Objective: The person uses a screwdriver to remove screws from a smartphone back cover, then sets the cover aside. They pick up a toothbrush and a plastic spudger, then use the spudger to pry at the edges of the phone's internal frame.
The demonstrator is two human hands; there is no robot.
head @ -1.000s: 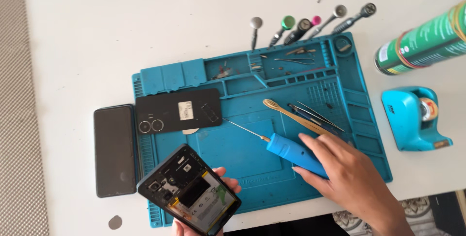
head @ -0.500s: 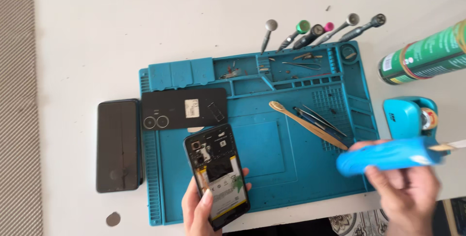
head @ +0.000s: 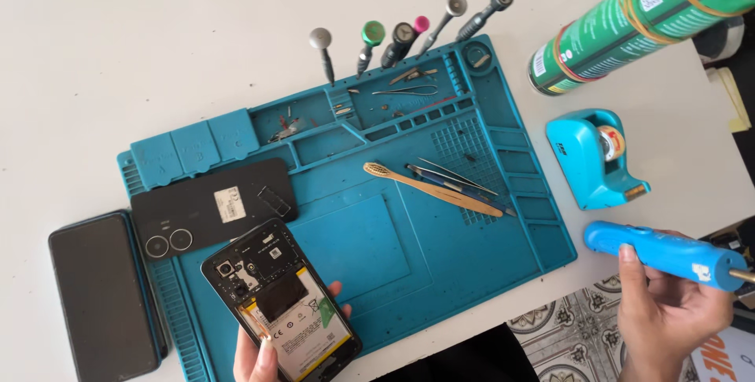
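— Broad white counter (head: 157, 44), smooth and matte; patterned floor tile glimpsed past its near edge.
— On it, a blue silicone repair mat (head: 472, 217), rectangular, moulded with trays and a dotted grid. Beside that, top right, a green cylindrical spray can (head: 629, 20) lying on its side, banded with rubber bands.
— Far left, a flat black phone (head: 102, 295), glossy slab. Next to it on the mat, a black back cover (head: 212, 209) with two round lens rings.
— Right of the mat, a rounded blue tape dispenser (head: 590, 158). Along the mat's far edge, a row of metal screwdrivers (head: 401, 36) with coloured caps. Mid-mat, a slim wooden-handled brush (head: 429, 188) and thin tweezers (head: 452, 176).
— And the grip?
— Left hand (head: 263, 350) wrapped under an opened phone (head: 279, 299), circuit board and battery exposed, over the mat's near left corner. Right hand (head: 668, 311) closed around a blue electric screwdriver (head: 664, 252), off the mat, past the counter's right edge.
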